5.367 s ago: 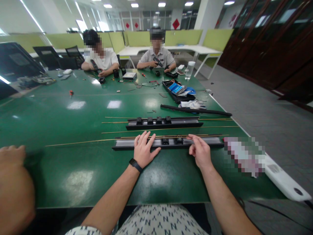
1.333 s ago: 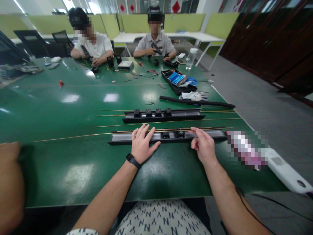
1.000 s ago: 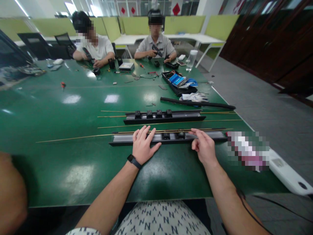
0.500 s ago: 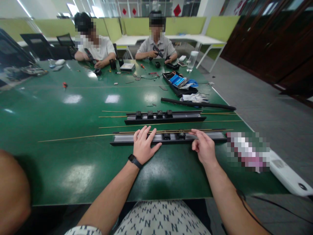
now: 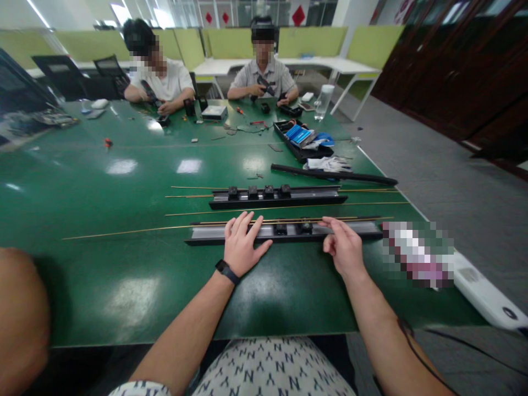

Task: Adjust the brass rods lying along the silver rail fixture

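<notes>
In front of me lies a long black channel rail (image 5: pixel 206 234) with a pale inner face, holding two small black blocks, one of them a black block (image 5: pixel 281 229). Thin brass-coloured rods, one a brass rod (image 5: pixel 124 232) reaching far left, run along its far edge. My left hand (image 5: pixel 243 242), with a black band on the wrist, lies across the rail, fingers spread. Over the rail's right half, my right hand (image 5: pixel 344 245) has its index finger stretched to the rods. Its thumb is bent and apart from that fingertip; the other fingers curl in.
Behind lies a second black rail (image 5: pixel 280 203) with several blocks and rods. Farther back are a black tube (image 5: pixel 334 175), white gloves (image 5: pixel 328 164) and a black tray (image 5: pixel 284 140). Two people work across the green table (image 5: pixel 144 165). A white device (image 5: pixel 482 291) lies right; someone's arm (image 5: pixel 22 308) shows left.
</notes>
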Demonstrator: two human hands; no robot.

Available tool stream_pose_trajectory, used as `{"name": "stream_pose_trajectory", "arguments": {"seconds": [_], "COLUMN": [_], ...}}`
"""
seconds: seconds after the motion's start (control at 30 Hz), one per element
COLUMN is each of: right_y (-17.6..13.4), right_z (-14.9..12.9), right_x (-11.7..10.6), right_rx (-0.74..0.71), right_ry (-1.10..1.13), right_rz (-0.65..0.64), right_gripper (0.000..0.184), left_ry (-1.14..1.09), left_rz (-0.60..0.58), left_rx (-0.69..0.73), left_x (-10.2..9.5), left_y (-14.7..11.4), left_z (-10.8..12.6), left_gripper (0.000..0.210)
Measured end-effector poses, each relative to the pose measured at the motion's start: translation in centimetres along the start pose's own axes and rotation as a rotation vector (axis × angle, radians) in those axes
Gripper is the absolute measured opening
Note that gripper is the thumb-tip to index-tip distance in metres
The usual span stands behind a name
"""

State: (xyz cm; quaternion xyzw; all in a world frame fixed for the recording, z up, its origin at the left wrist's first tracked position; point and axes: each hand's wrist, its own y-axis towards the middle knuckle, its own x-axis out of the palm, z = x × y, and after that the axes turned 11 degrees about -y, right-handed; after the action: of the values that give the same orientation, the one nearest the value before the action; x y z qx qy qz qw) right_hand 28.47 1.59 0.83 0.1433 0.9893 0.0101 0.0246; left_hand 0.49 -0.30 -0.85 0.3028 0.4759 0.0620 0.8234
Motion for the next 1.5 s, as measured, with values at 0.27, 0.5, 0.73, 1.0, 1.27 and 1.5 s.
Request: {"name": "stream_pose_trajectory", "arguments": {"seconds": [0.27,0.5,0.73,1.0,1.27,1.5], "right_y": [0.06,0.03,0.04,0.01,-0.06,-0.09], "right_z": [0.15,0.15,0.13,0.15,-0.18,-0.22], "right_x": [-0.11,-0.12,-0.16,-0.26,-0.15,-0.17], "right_rx": [-0.005,-0.006,-0.013,-0.015,-0.004,-0.004], "right_ry": [0.001,-0.009,-0.016,-0.021,-0.025,-0.027], "right_rz": [-0.003,-0.002,-0.003,-0.006,-0.005,-0.014], "right_gripper": [0.037,0.037,0.038,0.037,0.037,0.037], "left_ry": [-0.002,-0.007,-0.016,-0.020,-0.024,-0.012], "left_rz": [0.006,0.011,0.000,-0.008,-0.011,-0.014], "left_rx": [0.006,0.006,0.003,-0.002,-0.010,-0.008], "left_x": [0.00,-0.03,-0.18,-0.17,-0.14,-0.17], "left_y": [0.00,0.01,0.06,0.03,0.02,0.00], "left_z": [0.04,0.07,0.14,0.14,0.13,0.19], "left_gripper": [0.062,0.062,0.062,0.064,0.064,0.063]}}
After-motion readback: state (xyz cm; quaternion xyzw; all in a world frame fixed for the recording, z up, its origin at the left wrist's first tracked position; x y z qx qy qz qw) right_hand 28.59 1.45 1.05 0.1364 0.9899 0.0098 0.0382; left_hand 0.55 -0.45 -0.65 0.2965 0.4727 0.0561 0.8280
